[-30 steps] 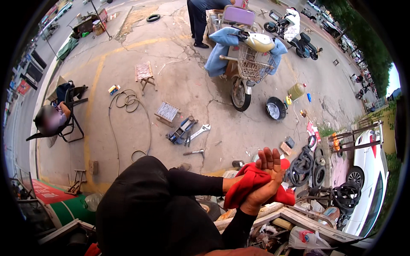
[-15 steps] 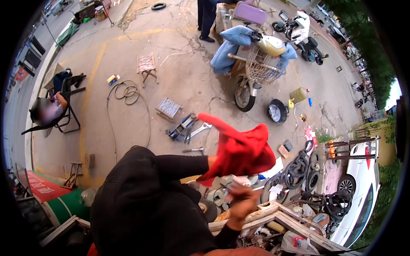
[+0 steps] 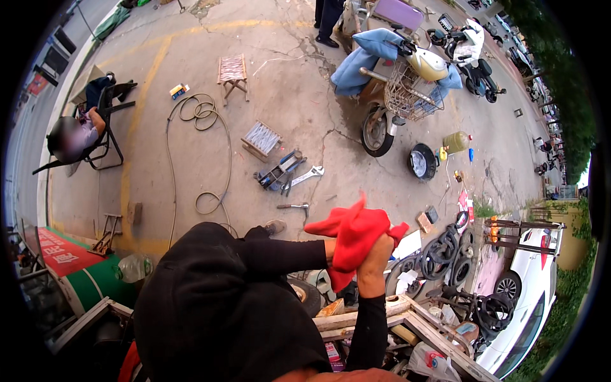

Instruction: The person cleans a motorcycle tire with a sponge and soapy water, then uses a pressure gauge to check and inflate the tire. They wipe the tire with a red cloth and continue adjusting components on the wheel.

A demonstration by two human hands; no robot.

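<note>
A bright red cloth (image 3: 359, 232) is bunched up between my hands, out in front of my black-clothed lap. My left hand (image 3: 330, 251), reaching in from the left, is mostly covered by the cloth, with only skin near the wrist showing. From below comes my right hand (image 3: 377, 258), bent at the wrist and closed on the cloth's right side. Folds hide most of the fingers of both hands. On the ground beyond the cloth lie an adjustable wrench (image 3: 308, 176), a blue floor jack (image 3: 281, 170) and a T-shaped tool (image 3: 296, 207).
Two folding stools (image 3: 261, 137) (image 3: 233, 69) and a coiled hose (image 3: 197, 108) are ahead. A scooter with a basket (image 3: 407, 89) stands farther off, near a black basin (image 3: 422, 162). Old tyres (image 3: 439, 254) lie right, beside a wooden-framed box (image 3: 407, 312). Someone sits in a chair (image 3: 108, 137).
My right hand, blurred and apart from the cloth before, has come up onto it. The cloth is gathered more tightly between both hands. The view has shifted slightly.
</note>
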